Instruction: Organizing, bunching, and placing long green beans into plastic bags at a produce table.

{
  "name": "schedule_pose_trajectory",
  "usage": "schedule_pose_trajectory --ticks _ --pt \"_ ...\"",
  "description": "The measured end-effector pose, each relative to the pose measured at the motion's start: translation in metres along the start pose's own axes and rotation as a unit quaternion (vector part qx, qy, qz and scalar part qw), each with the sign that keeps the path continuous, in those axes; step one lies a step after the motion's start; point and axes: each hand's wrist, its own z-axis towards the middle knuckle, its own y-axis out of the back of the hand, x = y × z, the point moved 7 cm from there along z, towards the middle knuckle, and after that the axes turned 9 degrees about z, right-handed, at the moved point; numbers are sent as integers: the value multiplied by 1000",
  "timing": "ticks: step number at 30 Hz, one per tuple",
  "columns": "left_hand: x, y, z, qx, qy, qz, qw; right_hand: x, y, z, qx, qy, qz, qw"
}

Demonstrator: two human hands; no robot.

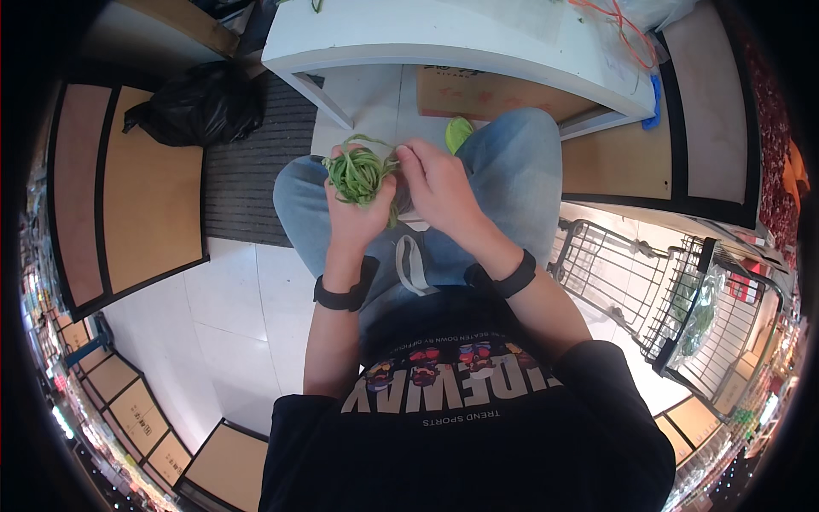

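Observation:
My left hand (358, 214) is closed around a bundle of thin green vegetable stalks (358, 174), whose curled ends face up at me above my lap. At the right side of the bundle, my right hand (438, 182) has thumb and forefinger pinched on a thin green strand. That strand loops over the top of the bundle (361, 139). A few drooping green ends hang below, beside my left thumb. The other fingers of my right hand are curled, and what lies beneath them is hidden. A bright green leaf (457, 133) shows beyond, near my right knee.
A white table (416, 29) stands before my knees, with orange-red string (617, 25) on it and a cardboard box (492, 93) underneath. To the left, a black plastic bag (198, 109) lies near a ribbed grey mat (249, 179). A wire shopping cart (614, 269) stands at right.

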Motion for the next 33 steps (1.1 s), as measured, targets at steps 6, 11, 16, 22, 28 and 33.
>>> schedule_pose_trajectory --ticks 6,11,16,22,28,33 --pt "10 -17 -6 59 86 -144 984 -1 -6 8 35 18 15 999" --pt "15 -26 -5 88 89 -356 926 -10 -23 0 123 -1 20 992" --pt "37 -30 -20 45 191 -430 881 -6 -24 -14 144 6 -19 989" --pt "30 -29 -19 -1 247 -430 868 1 -22 -20 211 50 9 976" --pt "9 -24 1 -12 184 -379 907 -29 -22 -13 185 -100 157 965" --pt "15 -17 12 -19 213 -394 894 -37 3 1 277 -109 89 951"
